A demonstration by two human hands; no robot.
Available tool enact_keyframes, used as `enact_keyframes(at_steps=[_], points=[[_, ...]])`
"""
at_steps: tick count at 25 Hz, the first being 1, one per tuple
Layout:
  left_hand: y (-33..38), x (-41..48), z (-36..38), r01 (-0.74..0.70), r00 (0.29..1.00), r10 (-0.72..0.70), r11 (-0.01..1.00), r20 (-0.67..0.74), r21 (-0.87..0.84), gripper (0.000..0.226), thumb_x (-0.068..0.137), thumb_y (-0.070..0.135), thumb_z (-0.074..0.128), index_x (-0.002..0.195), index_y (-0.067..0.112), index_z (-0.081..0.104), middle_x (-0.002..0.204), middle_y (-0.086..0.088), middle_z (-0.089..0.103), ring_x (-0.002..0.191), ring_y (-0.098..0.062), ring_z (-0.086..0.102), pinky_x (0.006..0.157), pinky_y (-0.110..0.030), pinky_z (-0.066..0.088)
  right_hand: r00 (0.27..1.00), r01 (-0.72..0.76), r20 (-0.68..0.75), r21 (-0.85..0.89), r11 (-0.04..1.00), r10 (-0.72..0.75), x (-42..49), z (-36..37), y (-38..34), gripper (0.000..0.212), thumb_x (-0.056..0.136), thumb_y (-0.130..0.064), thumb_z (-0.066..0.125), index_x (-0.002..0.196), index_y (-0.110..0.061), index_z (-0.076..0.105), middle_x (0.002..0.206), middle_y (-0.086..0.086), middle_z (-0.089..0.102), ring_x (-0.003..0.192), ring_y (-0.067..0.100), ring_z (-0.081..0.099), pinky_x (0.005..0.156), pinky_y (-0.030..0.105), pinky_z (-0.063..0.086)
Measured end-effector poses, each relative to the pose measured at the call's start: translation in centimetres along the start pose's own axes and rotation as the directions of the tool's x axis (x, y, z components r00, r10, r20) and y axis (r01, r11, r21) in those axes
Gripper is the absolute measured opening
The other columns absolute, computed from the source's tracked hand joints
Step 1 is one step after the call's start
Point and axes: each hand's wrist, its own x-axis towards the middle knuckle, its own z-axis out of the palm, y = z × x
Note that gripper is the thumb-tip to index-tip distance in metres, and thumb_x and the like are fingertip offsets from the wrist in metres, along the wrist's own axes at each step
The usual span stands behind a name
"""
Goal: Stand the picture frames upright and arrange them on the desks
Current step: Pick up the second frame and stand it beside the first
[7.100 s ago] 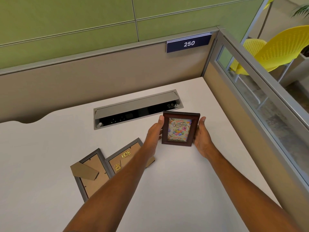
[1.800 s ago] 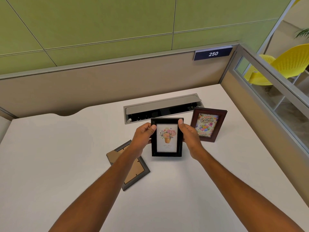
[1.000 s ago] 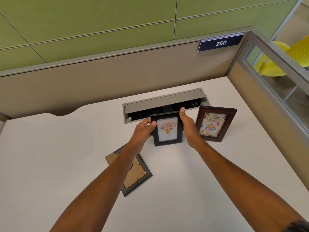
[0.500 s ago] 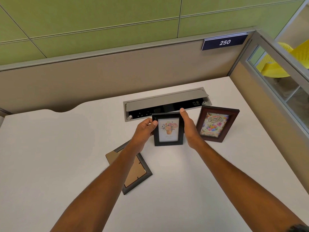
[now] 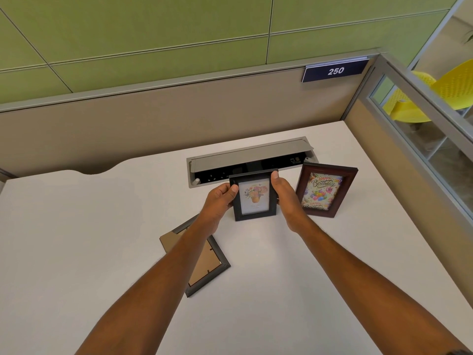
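Observation:
A black frame with a flower picture stands upright on the white desk, its bottom edge on the surface. My left hand grips its left side and my right hand grips its right side. To its right a dark brown frame with a birthday card stands upright on its own. A grey frame lies face down to the lower left, partly hidden under my left forearm.
A grey cable box with an open lid is sunk into the desk just behind the frames. A beige partition closes the back, a glazed one the right. Yellow chairs stand beyond the glass.
After standing the brown birthday frame, both hands took up the black flower frame, moved it away from me and set it down beside the brown one. It has barely shifted in the last half second.

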Motion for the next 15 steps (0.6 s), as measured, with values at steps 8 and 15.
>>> enact_keyframes(at_steps=[8, 15], points=[[-0.3, -1.2, -0.5, -0.008, 0.996, 0.014, 0.998, -0.090, 0.063, 0.045, 0.103, 0.043, 0.069, 0.143, 0.023, 0.058, 0.143, 0.002, 0.065, 0.136, -0.020, 0.056, 0.116, -0.042, 0.046, 0.993, 0.108, -0.041, -0.042, 0.993, -0.110, -1.9, -0.3, 2.2, 0.055, 0.103, -0.056, 0.059, 0.147, -0.024, 0.050, 0.140, -0.003, 0.065, 0.129, 0.014, 0.064, 0.086, 0.016, 0.058], [-1.3, -4.2, -2.4, -0.046, 0.942, 0.075, 0.994, -0.328, 0.096, 0.041, 0.103, 0.059, 0.060, 0.127, 0.028, 0.069, 0.127, 0.004, 0.075, 0.122, -0.019, 0.069, 0.114, -0.050, 0.053, 0.957, 0.234, -0.145, -0.115, 0.965, -0.249, -7.0, 1.1, 4.3, 0.058, 0.101, -0.041, 0.069, 0.152, -0.024, 0.049, 0.150, -0.010, 0.053, 0.135, 0.006, 0.045, 0.097, 0.009, 0.039]])
